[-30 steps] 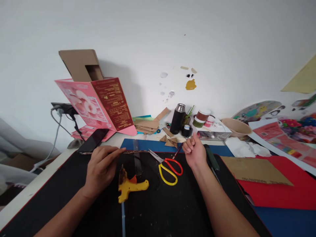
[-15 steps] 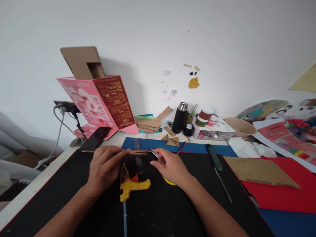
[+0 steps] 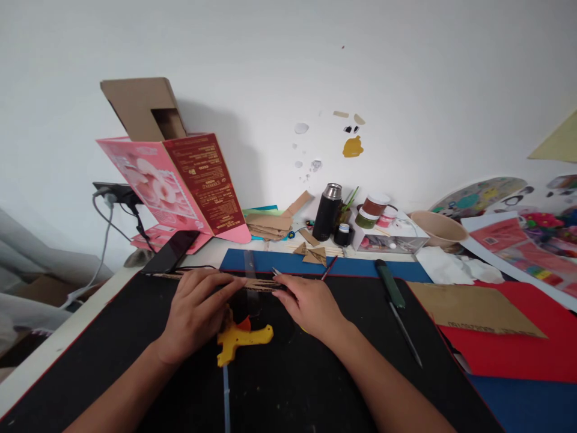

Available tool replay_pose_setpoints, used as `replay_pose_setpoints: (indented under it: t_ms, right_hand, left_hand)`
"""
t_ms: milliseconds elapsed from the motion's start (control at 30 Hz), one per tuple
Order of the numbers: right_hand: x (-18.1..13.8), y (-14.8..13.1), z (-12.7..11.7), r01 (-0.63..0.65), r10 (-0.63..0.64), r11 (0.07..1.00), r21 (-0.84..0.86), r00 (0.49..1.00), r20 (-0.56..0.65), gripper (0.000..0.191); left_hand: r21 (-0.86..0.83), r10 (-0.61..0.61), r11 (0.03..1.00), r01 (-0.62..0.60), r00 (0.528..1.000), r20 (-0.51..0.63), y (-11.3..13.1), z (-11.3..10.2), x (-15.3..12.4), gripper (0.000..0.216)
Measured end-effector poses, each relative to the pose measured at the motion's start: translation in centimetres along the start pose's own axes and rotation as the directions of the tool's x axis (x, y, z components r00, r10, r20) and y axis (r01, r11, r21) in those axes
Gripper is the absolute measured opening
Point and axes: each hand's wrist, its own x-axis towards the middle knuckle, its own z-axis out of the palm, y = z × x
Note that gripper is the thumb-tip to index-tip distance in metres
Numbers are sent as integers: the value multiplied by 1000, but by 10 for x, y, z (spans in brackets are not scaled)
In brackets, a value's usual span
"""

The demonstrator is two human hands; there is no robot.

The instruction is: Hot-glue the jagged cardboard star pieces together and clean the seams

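A long thin cardboard strip (image 3: pixel 259 285) lies across the far edge of the black mat (image 3: pixel 293 385). My left hand (image 3: pixel 196 310) rests over its middle, fingers curled onto it. My right hand (image 3: pixel 311 304) pinches the strip's right end. Just in front of the strip and between my hands lies a yellow glue gun (image 3: pixel 243 338). My right hand covers the scissors, and only their blade tip (image 3: pixel 274 272) shows.
A green-handled pointed tool (image 3: pixel 393 293) and a paintbrush (image 3: pixel 328 269) lie right of my hands. A phone (image 3: pixel 171 251), a pink box (image 3: pixel 180 186), a black flask (image 3: pixel 327 211), paint jars (image 3: pixel 372 210) and a bowl (image 3: pixel 439 228) crowd the back. Brown cardboard (image 3: pixel 469 310) lies on red paper (image 3: pixel 518 355) at the right.
My right hand left the paintbrush, swung left over the scissors and took hold of the strip's right end. My left hand stayed on the strip.
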Motion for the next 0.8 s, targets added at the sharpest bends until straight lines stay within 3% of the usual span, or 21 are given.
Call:
replay_pose_setpoints:
  t_ms: [800]
  right_hand:
    - [0, 3, -1, 31, -31, 997, -72, 999, -10, 28]
  left_hand:
    - [22, -40, 999, 40, 999, -6, 0, 4, 1, 39]
